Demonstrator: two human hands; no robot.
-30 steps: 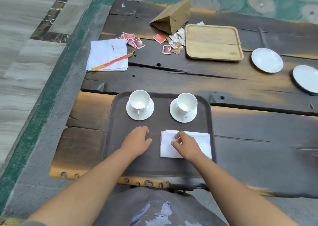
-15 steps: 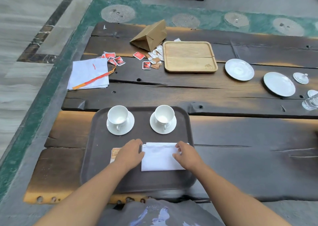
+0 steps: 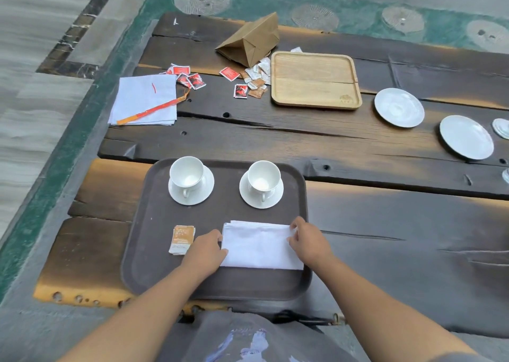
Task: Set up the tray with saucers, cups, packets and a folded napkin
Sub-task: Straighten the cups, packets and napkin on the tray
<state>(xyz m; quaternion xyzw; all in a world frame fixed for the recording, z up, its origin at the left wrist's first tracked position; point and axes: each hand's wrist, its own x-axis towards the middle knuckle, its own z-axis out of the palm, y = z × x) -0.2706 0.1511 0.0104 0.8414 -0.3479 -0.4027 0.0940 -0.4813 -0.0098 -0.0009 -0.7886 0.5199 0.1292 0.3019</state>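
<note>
Tabletop [image 3: 385,224]: dark, cracked planks. The tray sits at its near edge, right in front of the person.
Tray [image 3: 143,224]: brown with a low rim. Its near rim is close to the tabletop's edge, so a hard tug on the napkin could, I reckon, nudge the whole tray toward the lap.
Napkin [image 3: 259,247]: folded white, lying flat on the tray's near right part. If the two hands pull unevenly, the fold may slip open or go crooked.
Saucers [image 3: 205,193]: two on the tray's far side, each bearing one of the cups [image 3: 187,173]. They are well clear of the hands.
Packets [image 3: 181,239]: a small stack just beside the left wrist. A sideways sweep could scatter it.
Left hand [image 3: 205,251]: fingers [image 3: 217,236] bent and close together, seemingly gripping the napkin's left edge.
Right hand [image 3: 309,244]: fingers [image 3: 293,225] curled, pinching the napkin's far right corner.
</note>
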